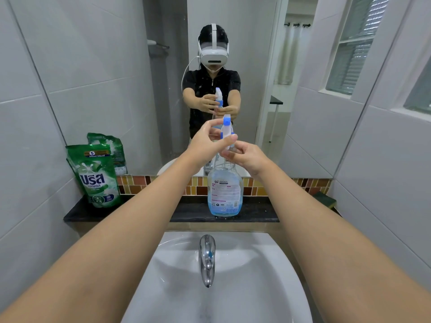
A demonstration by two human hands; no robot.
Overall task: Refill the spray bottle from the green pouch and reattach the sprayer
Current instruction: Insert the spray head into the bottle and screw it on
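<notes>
A clear spray bottle [225, 194] with a little pale blue liquid stands upright on the dark ledge [98, 213] behind the sink. A white and blue sprayer [226, 127] sits above its neck. My left hand [206, 142] pinches the sprayer head from the left. My right hand [245, 156] is closed around the sprayer's collar at the bottle neck. The green pouch [96, 176] stands upright at the ledge's left end, away from both hands.
A white sink [268, 271] with a chrome tap [207, 257] lies below my arms. A mirror [116, 66] behind the ledge reflects a person wearing a headset. A green sponge [325, 199] rests at the ledge's right end. Tiled walls close in on both sides.
</notes>
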